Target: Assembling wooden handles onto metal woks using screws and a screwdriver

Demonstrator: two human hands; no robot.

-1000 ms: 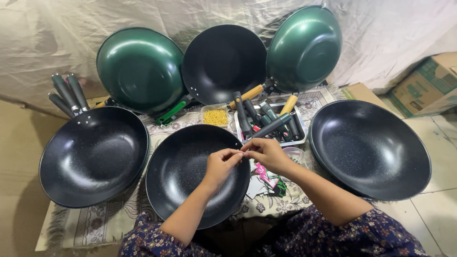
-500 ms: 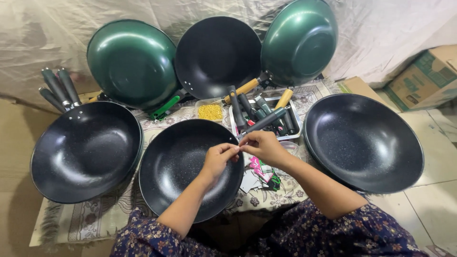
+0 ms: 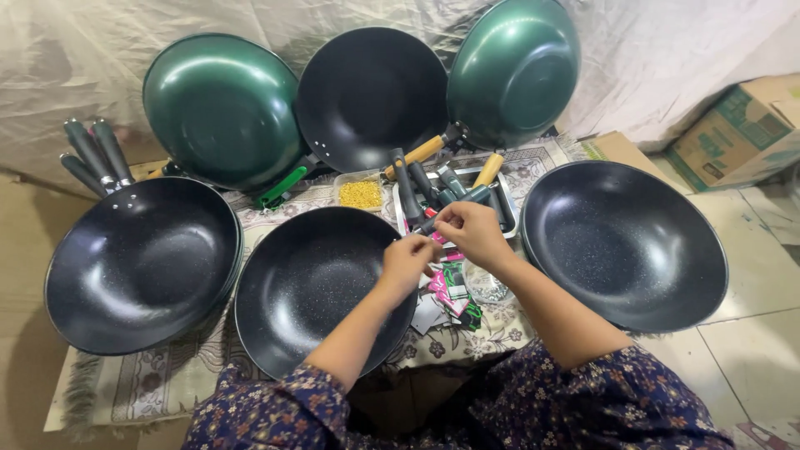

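Note:
My two hands meet above the right rim of a black speckled pan (image 3: pixel 308 283) in the middle of the mat. My right hand (image 3: pixel 473 233) grips the end of a dark grey pan handle (image 3: pixel 465 198) that slants up towards a tray. The fingertips of my left hand (image 3: pixel 407 262) pinch a small part against that handle's near end; the part itself is too small to make out. Just beneath my hands lie pink and green packets (image 3: pixel 454 292).
More black pans lie at left (image 3: pixel 142 262) and right (image 3: pixel 625 242). Two green woks (image 3: pixel 221 108) (image 3: pixel 512 71) and a black pan (image 3: pixel 371 96) lean on the sheeted wall. Between them are a tray of handles (image 3: pixel 508 212), a tub of yellow bits (image 3: pixel 361 193) and a cardboard box (image 3: pixel 737 133).
My hands stay joined at the handle's end over the middle pan's rim. Only the view has shifted a little; the pans have not moved.

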